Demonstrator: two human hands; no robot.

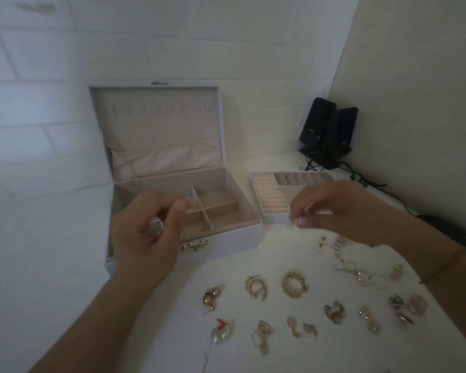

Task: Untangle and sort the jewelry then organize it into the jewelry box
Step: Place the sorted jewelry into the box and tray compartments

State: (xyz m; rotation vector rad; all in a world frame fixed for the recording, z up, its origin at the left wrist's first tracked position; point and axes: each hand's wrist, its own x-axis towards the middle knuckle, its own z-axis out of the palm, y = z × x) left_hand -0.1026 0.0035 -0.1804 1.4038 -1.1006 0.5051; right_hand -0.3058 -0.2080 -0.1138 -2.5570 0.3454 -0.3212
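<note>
Nearest the front edge of the white tabletop [65,265], small gold and pearl-toned earrings and rings [293,329] lie in spaced pairs, apparently set apart so that each match can be lifted without snagging its neighbour. Just behind them sit two coiled gold hoop pairs [275,285], and toward the right edge a thin, pale chain tangle [361,273] lies loosely spread, likely not yet worked loose.

Above these, the right hand [334,211] pinches a tiny pale piece between thumb and fingertips; the blur hides what it is. The left hand [148,232] hangs over the box with fingers curled inward; whether it holds anything I cannot tell, though a pale shape shows inside the curl.

Behind the hands, the white hinged jewelry box [226,238] stands open, its beige divided compartments bare where they show, ready to receive the sorted items. Just beside it on the right lies the removable beige ring-roll tray [272,197], lifted out, probably for easier reach. In the far right corner stand two black speakers [326,130] with cables.
</note>
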